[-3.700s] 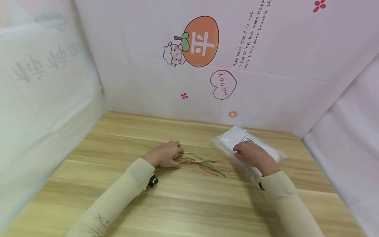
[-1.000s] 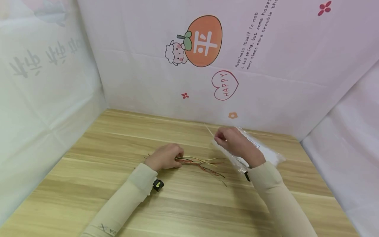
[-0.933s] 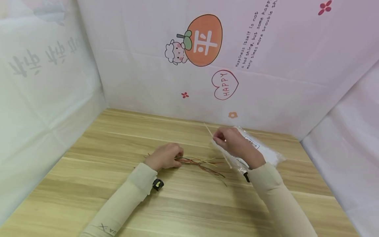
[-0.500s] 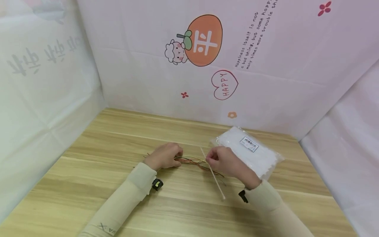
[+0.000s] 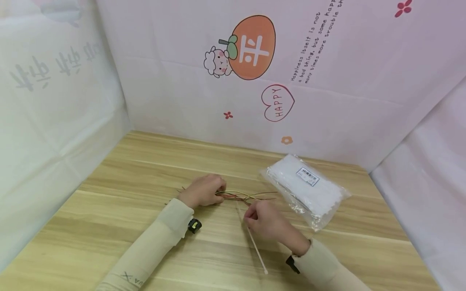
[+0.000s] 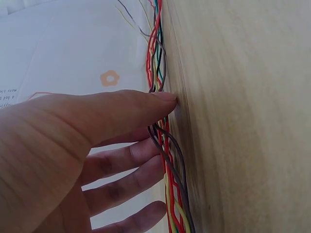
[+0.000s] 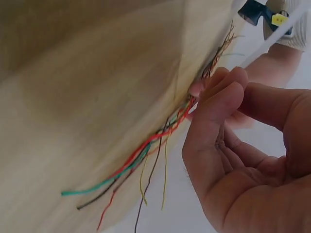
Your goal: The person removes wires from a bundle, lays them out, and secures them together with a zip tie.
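My left hand holds a bundle of thin wires low over the wooden table. In the left wrist view its thumb lies across the red, black, green, grey and yellow wires, with fingers behind them. Just right of and nearer than the bundle, my right hand pinches a white cable tie between thumb and fingertips. The tie's small head points toward the front of the table and its thin end reaches the wires. In the right wrist view the loose wire ends fan out beside the fingers.
A clear plastic bag of white strips with a barcode label lies at the back right of the table. A white printed cloth stands along the back and more cloth hangs on both sides.
My right hand was at the bag; it has since lifted a cable tie away and brought it left and nearer, down beside the wires. The left hand has kept its hold in place.
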### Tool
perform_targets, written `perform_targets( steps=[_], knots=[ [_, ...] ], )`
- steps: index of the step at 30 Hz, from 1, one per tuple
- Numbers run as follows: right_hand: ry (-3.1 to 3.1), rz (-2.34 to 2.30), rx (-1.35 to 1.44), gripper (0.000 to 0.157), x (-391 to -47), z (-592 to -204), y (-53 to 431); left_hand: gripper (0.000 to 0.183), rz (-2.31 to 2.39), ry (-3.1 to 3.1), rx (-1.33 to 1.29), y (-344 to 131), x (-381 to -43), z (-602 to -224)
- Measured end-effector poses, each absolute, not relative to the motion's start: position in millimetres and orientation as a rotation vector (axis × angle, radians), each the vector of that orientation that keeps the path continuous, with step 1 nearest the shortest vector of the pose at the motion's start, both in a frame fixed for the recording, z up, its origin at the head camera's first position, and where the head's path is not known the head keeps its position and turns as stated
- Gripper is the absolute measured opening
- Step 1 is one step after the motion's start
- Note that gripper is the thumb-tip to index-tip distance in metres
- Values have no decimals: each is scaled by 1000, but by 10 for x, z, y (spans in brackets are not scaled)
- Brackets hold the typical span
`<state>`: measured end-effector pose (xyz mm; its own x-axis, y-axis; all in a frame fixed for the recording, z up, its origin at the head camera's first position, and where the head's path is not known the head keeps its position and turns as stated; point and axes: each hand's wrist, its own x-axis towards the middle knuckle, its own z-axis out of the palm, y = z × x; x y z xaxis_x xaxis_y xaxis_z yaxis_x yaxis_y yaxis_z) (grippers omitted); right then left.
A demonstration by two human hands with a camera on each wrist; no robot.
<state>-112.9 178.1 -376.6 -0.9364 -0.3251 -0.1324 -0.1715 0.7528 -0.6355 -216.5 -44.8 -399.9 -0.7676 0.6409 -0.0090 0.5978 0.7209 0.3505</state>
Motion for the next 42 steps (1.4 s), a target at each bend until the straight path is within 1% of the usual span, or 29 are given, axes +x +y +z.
perform_targets(
  steps=[5,12,21,29,35,42],
  knots=[
    [2651,-1014,-386,6,-1110,-3810,1735,20,502,2790,1014,-435,-2159,-3982],
    [2600,-1058,-329,10,-1181,-3900,1687,17,464,2799,1032,-414,-2162,-4013],
    [2542,-1115,-266,22,-1339,-3937,1619,12,442,2798,1026,-398,-2123,-3989],
    [2544,-1112,-155,23,-1429,-3936,1524,12,449,2789,1008,-389,-2113,-3973],
    [2649,-1056,-178,32,-1505,-3975,1474,12,464,2786,1016,-389,-2114,-3981],
    [2760,-978,-216,27,-1573,-3957,1447,14,487,2777,1006,-385,-2114,-3982]
  ],
)
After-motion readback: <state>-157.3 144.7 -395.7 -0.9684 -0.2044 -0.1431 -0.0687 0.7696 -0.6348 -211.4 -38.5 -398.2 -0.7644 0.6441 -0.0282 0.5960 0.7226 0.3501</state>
